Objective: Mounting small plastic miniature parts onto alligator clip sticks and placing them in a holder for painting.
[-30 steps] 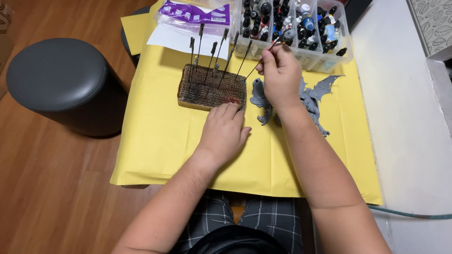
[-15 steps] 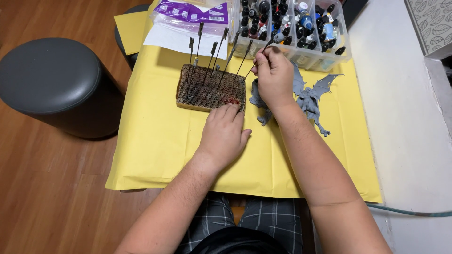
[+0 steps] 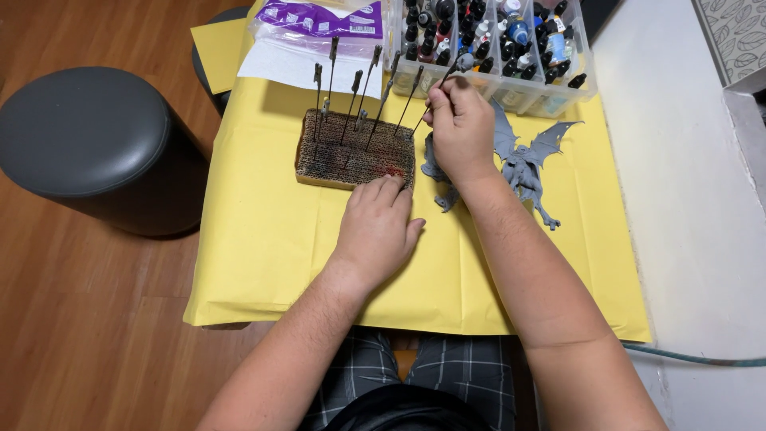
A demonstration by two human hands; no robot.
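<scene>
Yellow paper sheet (image 3: 263, 239) covers the table, bearing a corrugated cardboard block (image 3: 351, 156) studded with thin clip sticks. Left hand (image 3: 375, 231) lies flat, fingers spread open, fingertips touching the block's near edge. Right hand (image 3: 461, 132), nearer the sticks, pinches the rightmost clip stick (image 3: 427, 112), whose long axis slants from the fingers down-left into the block.

Two bare forearms, no sleeves, no watch or bracelet at either wrist. Left hand (image 3: 375, 231) and right hand (image 3: 461, 132) without gloves or rings, nails short and unpainted. Below, dark grey plaid shorts (image 3: 447, 379) with thin pale lines, and a dark shirt hem at the lower edge.
</scene>
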